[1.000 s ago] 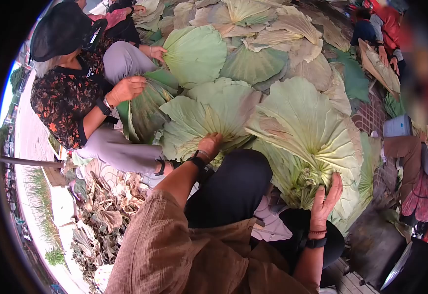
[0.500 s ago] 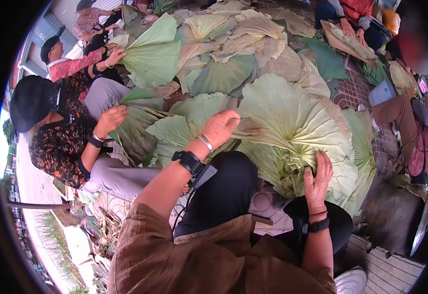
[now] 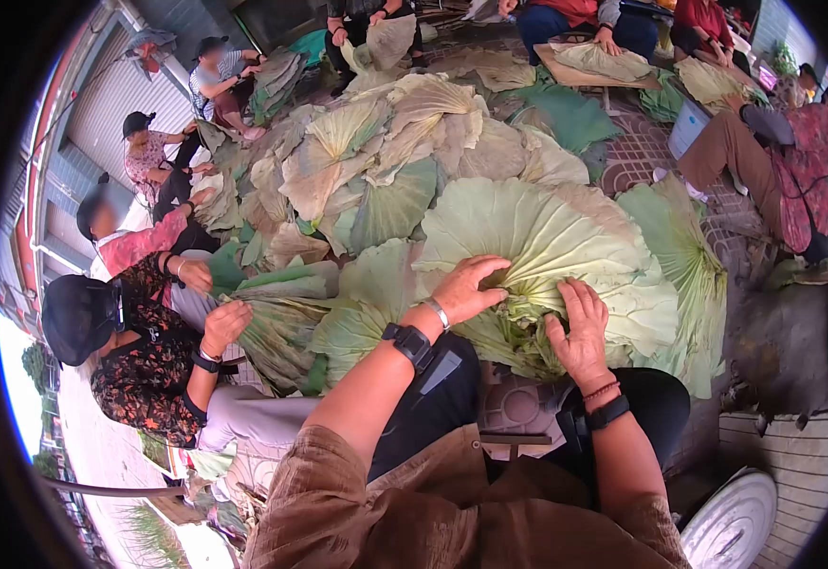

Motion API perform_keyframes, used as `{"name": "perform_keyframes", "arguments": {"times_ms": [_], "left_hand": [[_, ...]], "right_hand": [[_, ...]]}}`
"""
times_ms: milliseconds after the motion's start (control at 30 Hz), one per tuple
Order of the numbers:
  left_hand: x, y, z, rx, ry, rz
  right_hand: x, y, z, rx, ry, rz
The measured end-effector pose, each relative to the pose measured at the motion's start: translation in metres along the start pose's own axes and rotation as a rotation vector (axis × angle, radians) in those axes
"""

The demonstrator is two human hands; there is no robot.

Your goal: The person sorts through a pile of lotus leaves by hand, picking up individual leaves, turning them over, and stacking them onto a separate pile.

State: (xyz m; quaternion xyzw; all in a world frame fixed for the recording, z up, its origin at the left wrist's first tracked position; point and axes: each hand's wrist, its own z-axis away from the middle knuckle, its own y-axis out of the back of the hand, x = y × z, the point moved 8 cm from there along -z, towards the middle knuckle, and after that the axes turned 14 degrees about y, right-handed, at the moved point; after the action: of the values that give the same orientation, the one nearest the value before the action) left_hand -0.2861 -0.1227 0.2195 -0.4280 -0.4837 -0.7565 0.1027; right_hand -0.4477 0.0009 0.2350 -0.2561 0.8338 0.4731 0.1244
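Note:
A large pale green lotus leaf, ribbed and browning at its upper right edge, lies fanned out over my knees on top of other leaves. My left hand rests at the leaf's gathered centre, thumb and fingers apart. Just right of that centre, my right hand touches the leaf with curved, parted fingers. Between the hands the leaf is crumpled into folds. More green leaves spread out to the left, and another ribbed leaf hangs at the right.
A broad heap of drying leaves covers the ground ahead. Close on my left, a person in a dark cap handles leaves; several others sit around the heap. A round metal lid is at lower right, and a light blue box stands further off.
My left hand has left the leaf's left edge and come to its centre. My right hand has shifted left toward it. The leaf's left side has folded inward, and the view has swung.

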Motion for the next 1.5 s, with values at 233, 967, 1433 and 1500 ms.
{"name": "perform_keyframes", "arguments": {"times_ms": [233, 967, 1433, 1500], "left_hand": [[-0.012, -0.004, -0.008, -0.02, 0.042, 0.072], [-0.085, 0.201, 0.029, 0.946, -0.066, 0.834], [-0.208, 0.113, 0.128, 0.907, 0.216, -0.068], [-0.251, 0.074, 0.13, 0.809, 0.31, -0.056]], "right_hand": [[0.001, 0.001, 0.001, -0.003, -0.007, -0.004], [0.001, 0.0, 0.001, 0.014, 0.014, -0.013], [0.0, -0.005, 0.0, -0.005, 0.043, 0.006], [0.001, -0.005, 0.0, -0.013, 0.044, 0.009]]}}
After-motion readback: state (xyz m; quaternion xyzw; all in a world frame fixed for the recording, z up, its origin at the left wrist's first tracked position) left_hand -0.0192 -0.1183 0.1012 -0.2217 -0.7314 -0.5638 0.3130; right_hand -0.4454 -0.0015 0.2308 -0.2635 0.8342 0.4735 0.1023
